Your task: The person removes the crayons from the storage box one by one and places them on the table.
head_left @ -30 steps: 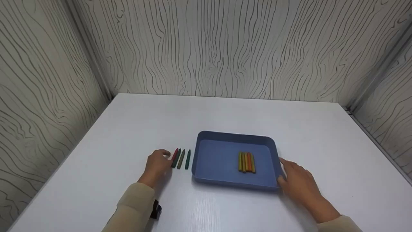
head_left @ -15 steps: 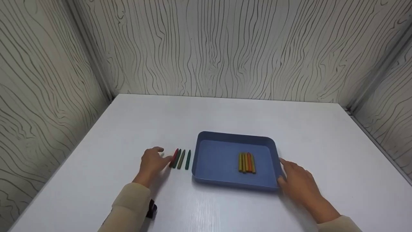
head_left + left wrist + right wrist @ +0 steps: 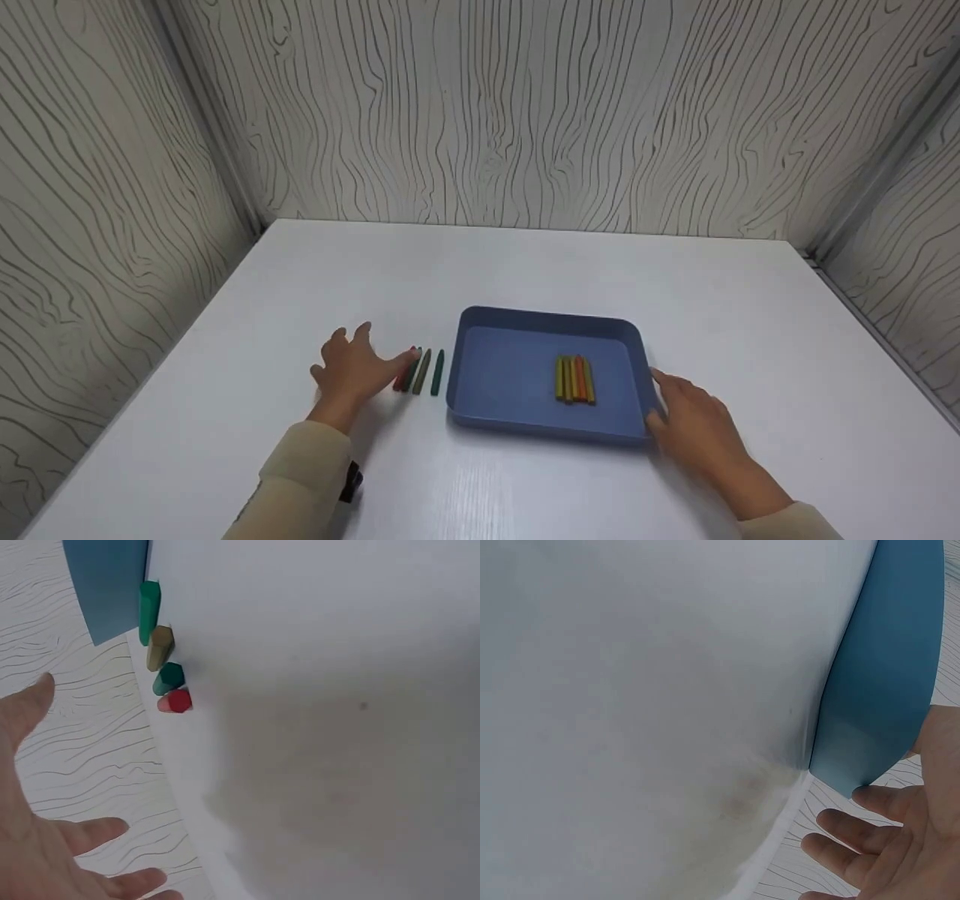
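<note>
My left hand is spread wide left of a short row of crayons, its thumb reaching over the tops of the red crayon and the dark green crayon. Beside these lie an olive-brown crayon and a green crayon, the latter a little apart. A shallow blue tray stands to their right, with several yellow, olive and orange crayons side by side inside. At the tray's right wall, my right hand holds on lightly, thumb over the rim and index finger against the outside.
The white table extends around the tray to wood-grain patterned panels at the back and both sides. A black wrist device hangs beneath the left sleeve.
My left hand has drawn back slightly left, and its fingers have spread apart and lifted. The red crayon lies nearer the dark green one. The right hand and tray have stayed put.
</note>
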### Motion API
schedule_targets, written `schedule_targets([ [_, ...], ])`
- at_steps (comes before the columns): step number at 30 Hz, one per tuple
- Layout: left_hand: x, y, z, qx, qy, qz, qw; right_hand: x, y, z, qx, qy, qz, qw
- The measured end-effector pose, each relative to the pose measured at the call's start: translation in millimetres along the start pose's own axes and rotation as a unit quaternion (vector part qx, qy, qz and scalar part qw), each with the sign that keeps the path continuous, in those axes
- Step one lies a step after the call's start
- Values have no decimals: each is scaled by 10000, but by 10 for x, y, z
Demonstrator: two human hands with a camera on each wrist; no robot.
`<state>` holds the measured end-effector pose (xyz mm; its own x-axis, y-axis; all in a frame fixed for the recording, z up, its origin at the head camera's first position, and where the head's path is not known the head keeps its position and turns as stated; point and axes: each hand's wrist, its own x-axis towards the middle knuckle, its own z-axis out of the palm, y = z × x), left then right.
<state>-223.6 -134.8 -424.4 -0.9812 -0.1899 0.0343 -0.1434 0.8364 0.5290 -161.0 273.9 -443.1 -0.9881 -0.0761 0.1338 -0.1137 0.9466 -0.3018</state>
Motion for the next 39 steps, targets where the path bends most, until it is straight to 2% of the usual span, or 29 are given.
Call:
schedule_targets([
  [7, -2, 124, 0, 162, 83, 171, 9997, -2, 0, -3, 34, 0, 8, 10000],
  [14, -18, 302, 59, 174, 217, 327, 9991, 2, -14, -8, 42, -49, 64, 10000],
  [26, -132, 704, 286, 120, 305, 814, 9961, -9, 2, -14, 42, -124, 64, 9999],
  [34, -195, 871, 438, 32, 408, 1269, 9911, -5, -7, -19, 81, -121, 57, 9999],
  [39, -233, 960, 527, 24, 357, 1378, 9898, -6, -8, -19, 63, -94, 46, 9999],
])
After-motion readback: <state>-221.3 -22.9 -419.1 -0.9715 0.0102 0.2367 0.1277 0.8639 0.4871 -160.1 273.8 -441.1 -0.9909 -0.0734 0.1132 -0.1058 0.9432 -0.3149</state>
